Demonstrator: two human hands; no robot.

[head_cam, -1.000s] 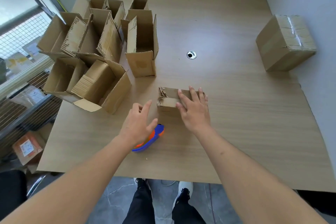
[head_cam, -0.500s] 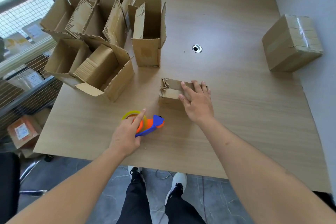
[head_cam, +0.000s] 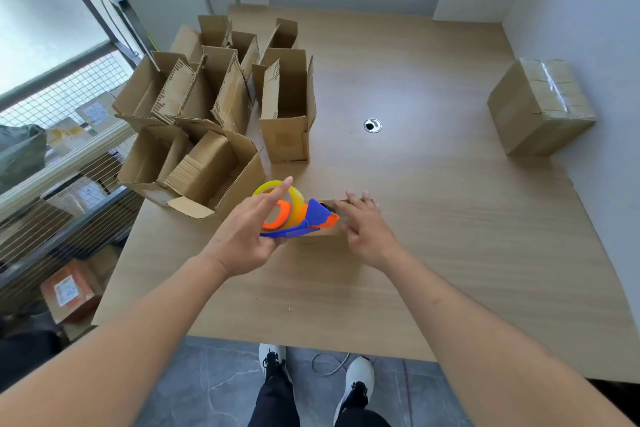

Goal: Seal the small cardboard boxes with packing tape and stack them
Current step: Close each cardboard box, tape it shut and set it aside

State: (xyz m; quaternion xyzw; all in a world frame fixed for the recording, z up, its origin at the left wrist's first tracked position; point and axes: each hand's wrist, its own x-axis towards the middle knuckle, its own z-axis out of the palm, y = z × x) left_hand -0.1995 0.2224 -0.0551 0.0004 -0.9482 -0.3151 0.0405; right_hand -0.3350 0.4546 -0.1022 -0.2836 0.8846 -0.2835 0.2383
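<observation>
Open boxes [head_cam: 221,104]: roughly seven, clustered at your far left on the table [head_cam: 450,253]; insides look empty.
Sealed box [head_cam: 540,107]: one, far right.
Small box [head_cam: 323,230]: one, under your hands.
Left hand [head_cam: 242,236]: fingers closed on the tape dispenser [head_cam: 294,215].
Right hand [head_cam: 370,232]: fingers spread, resting on the small box.

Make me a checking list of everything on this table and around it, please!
Surface: light wooden table, round cable hole.
Job's things: small brown cardboard box under both hands; blue-and-orange tape dispenser; cluster of open cardboard boxes; taped cardboard box far right.
Clutter: nothing seen.
Grippers: left hand holds dispenser; right hand rests open on small box.
Cables: loose loop on floor.
Surroundings: window mesh, packages below.
</observation>
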